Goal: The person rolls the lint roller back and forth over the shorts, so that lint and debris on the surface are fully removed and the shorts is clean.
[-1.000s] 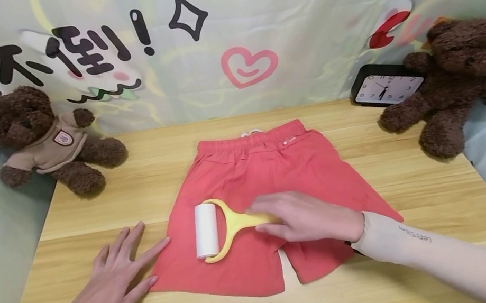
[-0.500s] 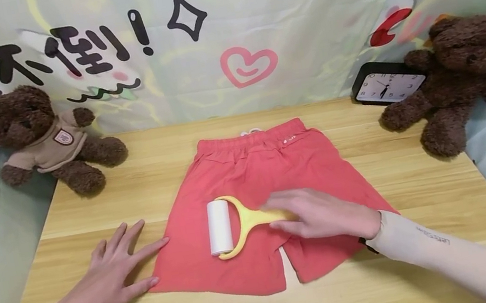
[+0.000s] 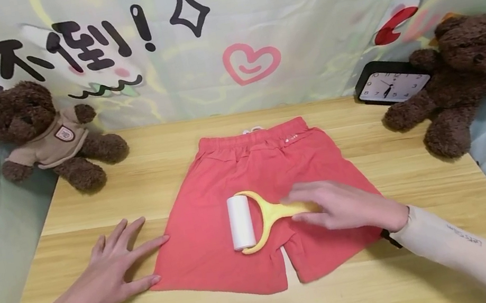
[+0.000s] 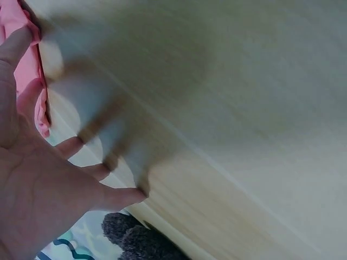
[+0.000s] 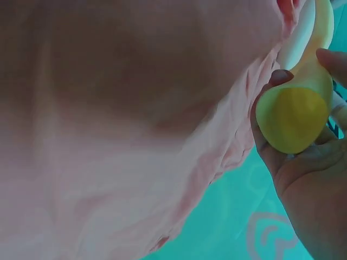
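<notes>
Shorts: I am seeing red fabric shorts (image 3: 270, 168) lying flat mid-view, waistband facing twelve o'clock, probably spread so for a level surface.
Roller: a yellow-handled plastic roller with a white cylindrical head (image 3: 270, 215) is resting on the shorts near their centre. Its handle is pointing towards three o'clock, its head spanning twelve to six, which I judge is suiting sideways strokes.
Right hand (image 3: 341, 206): fingers and thumb are wrapping round the handle, seemingly for steering.
Left hand (image 3: 119, 266): spreading wide at eight o'clock, thumb and forefinger touching the shorts' edge, other fingertips resting on the pale wood-grain table (image 3: 143, 189); I am reading this as bracing against slipping.
Bears: a brown plush bear in a beige shirt (image 3: 44, 134) is sitting at ten o'clock, an unclothed brown plush bear (image 3: 459, 75) at two, both well apart from the hands.
</notes>
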`<state>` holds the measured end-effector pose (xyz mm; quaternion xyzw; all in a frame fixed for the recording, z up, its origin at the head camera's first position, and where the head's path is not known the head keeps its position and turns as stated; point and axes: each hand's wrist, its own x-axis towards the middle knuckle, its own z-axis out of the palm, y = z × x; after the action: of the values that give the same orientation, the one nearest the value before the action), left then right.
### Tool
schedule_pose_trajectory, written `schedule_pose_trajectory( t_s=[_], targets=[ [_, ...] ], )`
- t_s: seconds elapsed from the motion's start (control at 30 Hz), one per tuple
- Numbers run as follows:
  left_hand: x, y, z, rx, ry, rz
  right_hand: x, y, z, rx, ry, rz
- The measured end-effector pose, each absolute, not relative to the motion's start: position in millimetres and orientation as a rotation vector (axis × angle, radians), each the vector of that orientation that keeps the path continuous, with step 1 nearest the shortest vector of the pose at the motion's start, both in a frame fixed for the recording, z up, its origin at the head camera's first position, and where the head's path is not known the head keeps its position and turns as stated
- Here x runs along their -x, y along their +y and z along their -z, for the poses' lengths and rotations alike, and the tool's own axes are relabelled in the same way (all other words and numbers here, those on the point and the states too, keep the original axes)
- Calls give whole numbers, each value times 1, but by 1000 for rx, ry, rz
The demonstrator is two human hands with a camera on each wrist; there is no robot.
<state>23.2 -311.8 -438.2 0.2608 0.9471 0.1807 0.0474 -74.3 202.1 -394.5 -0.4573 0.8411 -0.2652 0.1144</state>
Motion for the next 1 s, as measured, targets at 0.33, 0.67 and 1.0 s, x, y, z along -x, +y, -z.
schedule_pose_trajectory(
  t_s=[0.33,0.67,1.0],
  targets=[
    [-24,-311,436,-810,2884,-544,80,231,386,1320,2502,760],
    [-22,-312,436,-821,2899,-548,82,262,384,1271,2488,787],
    [-23,-309,434,-782,2877,-554,86,297,378,1287,2454,892]
  ],
)
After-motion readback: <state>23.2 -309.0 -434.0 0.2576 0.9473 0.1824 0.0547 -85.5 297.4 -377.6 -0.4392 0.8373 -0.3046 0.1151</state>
